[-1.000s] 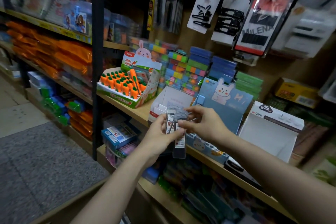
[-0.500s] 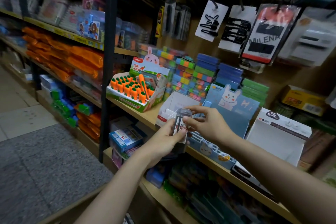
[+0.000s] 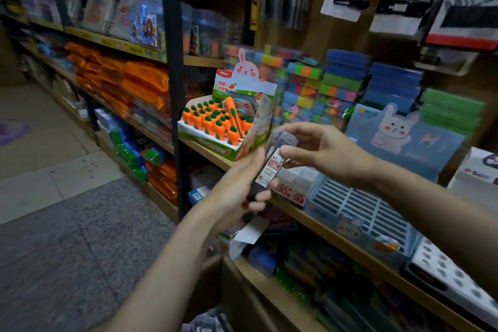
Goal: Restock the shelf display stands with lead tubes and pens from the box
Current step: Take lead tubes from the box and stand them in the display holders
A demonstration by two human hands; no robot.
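Two hands meet in front of the wooden shelf [image 3: 350,244]. The left hand [image 3: 237,191] has its fingers [image 3: 260,195] curled around the lower part of a small bunch of lead tubes [image 3: 272,167], clear tubes with white and red labels; blur keeps the exact number from being counted, though at least two labels show, one marked 0.7. The right hand [image 3: 326,151] pinches the top of the same bunch between thumb and forefinger, its other fingers arched over the caps. The bunch is held in the air, tilted, just in front of one white display stand [image 3: 299,183] with divided compartments that sits on the shelf edge. Just left of that stand is one green carton of carrot erasers [image 3: 215,124], roughly twenty orange pieces in rows, with a rabbit card behind. To the right stands one blue rabbit display stand [image 3: 372,205] with a slotted rack, and beyond it one white box [image 3: 474,172] at the picture's edge. Stacks of coloured packs [image 3: 336,83] rise behind.
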